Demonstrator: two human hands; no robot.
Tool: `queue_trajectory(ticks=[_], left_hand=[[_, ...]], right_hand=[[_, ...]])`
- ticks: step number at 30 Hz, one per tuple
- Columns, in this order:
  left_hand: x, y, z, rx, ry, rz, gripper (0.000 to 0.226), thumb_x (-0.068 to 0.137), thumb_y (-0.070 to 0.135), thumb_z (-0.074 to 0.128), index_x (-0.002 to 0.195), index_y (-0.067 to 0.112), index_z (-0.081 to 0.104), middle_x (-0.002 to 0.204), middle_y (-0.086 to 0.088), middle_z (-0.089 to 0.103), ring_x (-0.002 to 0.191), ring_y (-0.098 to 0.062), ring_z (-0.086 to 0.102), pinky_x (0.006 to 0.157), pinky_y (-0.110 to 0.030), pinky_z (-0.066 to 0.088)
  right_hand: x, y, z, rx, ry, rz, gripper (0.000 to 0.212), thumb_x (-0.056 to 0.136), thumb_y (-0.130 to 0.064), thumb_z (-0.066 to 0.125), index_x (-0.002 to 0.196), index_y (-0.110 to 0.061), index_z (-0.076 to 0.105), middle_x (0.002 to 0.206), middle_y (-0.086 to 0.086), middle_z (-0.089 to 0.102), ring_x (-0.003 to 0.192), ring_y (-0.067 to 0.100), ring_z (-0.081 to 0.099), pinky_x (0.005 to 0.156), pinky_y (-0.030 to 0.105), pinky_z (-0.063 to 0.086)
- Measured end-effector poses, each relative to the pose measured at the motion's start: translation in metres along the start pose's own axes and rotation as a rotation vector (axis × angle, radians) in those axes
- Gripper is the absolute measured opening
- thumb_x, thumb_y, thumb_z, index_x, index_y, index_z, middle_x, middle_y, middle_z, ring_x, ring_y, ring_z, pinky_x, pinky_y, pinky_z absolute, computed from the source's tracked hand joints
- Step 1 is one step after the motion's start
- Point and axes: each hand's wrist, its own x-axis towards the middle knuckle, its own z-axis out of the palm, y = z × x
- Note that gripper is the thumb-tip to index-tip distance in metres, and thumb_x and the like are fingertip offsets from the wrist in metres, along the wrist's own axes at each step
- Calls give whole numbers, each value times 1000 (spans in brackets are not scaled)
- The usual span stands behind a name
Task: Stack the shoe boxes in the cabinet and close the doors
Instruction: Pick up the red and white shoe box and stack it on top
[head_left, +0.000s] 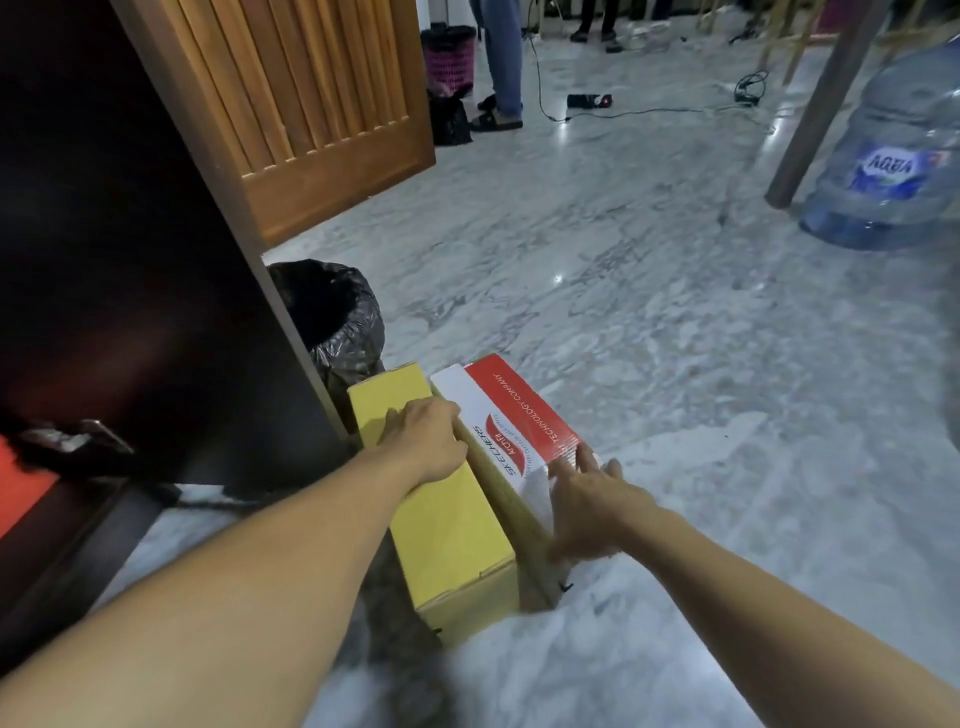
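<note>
Two boxes: a plain yellow cardboard shoe box (447, 519) and a red-and-white printed cardboard shoe box (511, 431), touching side by side on the marble floor (675, 338), just outside the dark wooden cabinet (156, 260)
Our left hand (428, 439): fingers curled over the far part of the yellow box's top, tips lost in the seam between the two boxes, so we're gripping that edge
Our right hand (587, 512): fingers straight and spread, lying flat on the near end of the red-and-white box, not clamped on anything
Cabinet door: the slatted wooden door (322, 104) hangs open beyond our fingers
How they'll handle: probably light, stiff cardboard, smooth and a bit slippery; lids may lift off
Where to grab: we'd say the long sides, low down, one palm per side, not the lid rim
Also nearby: black-bagged bin (337, 322) just past the yellow box
</note>
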Motion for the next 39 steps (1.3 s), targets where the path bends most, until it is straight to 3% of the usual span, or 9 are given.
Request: queue_trajectory(ticks=[8, 12, 17, 20, 24, 28, 32, 36, 39], left_hand=[[19, 12, 10, -27, 95, 55, 26, 81, 17, 61, 105, 10, 56, 114, -10, 56, 120, -31, 44, 99, -37, 38], [26, 28, 19, 65, 19, 9, 48, 87, 19, 59, 132, 7, 46, 137, -17, 47, 141, -32, 23, 113, -38, 21], [41, 40, 35, 204, -68, -84, 44, 87, 18, 57, 128, 6, 49, 139, -17, 50, 145, -33, 18, 120, -45, 6], [40, 50, 39, 254, -59, -103, 41, 90, 12, 54, 131, 6, 49, 146, -20, 42, 147, -34, 14, 121, -44, 2], [47, 52, 39, 89, 41, -71, 49, 84, 14, 61, 129, 4, 43, 127, -18, 54, 126, -35, 41, 111, -43, 30], [57, 61, 44, -400, 21, -106, 69, 79, 16, 71, 136, 11, 33, 127, -7, 54, 116, -31, 52, 85, -37, 48], [55, 70, 59, -730, -124, -243, 91, 63, 17, 83, 139, 12, 31, 136, -7, 53, 118, -28, 56, 94, -39, 52], [45, 72, 77, -606, -225, -328, 94, 63, 26, 85, 140, 4, 35, 134, -8, 54, 119, -27, 56, 98, -34, 50], [41, 74, 79, -609, -245, -309, 66, 70, 24, 83, 124, 4, 51, 121, -3, 60, 113, -25, 59, 96, -32, 50]], right_hand=[[16, 102, -4, 108, 80, 183, 85, 58, -44, 45, 138, -44, 15, 142, 2, 35, 127, 35, 33, 98, 55, 43], [-4, 124, -13, 390, 260, 359, 79, 72, -29, 52, 146, -34, 25, 151, 14, 23, 135, 40, 29, 105, 51, 40], [-18, 140, 13, 934, 352, 473, 70, 65, -15, 69, 129, -17, 42, 111, 10, 61, 94, 30, 58, 62, 31, 48], [-16, 151, 31, 995, 357, 411, 66, 59, -21, 70, 123, -26, 54, 108, 1, 68, 94, 22, 62, 70, 34, 55], [-21, 162, 31, 1201, 501, 481, 72, 67, -27, 81, 129, -18, 45, 112, 7, 66, 101, 25, 64, 87, 45, 55], [-25, 169, 22, 1292, 689, 654, 70, 70, -47, 81, 117, -13, 43, 98, 4, 59, 95, 26, 59, 76, 37, 48], [-28, 168, 30, 1233, 742, 737, 52, 78, -51, 73, 106, -10, 55, 102, 5, 58, 100, 29, 58, 75, 32, 45], [-30, 168, 50, 1344, 656, 650, 31, 71, -33, 80, 94, -26, 61, 108, 10, 67, 87, 30, 69, 76, 45, 59], [-36, 168, 48, 1347, 593, 603, 36, 70, -26, 79, 103, -32, 64, 112, 12, 65, 80, 32, 68, 62, 40, 58]])
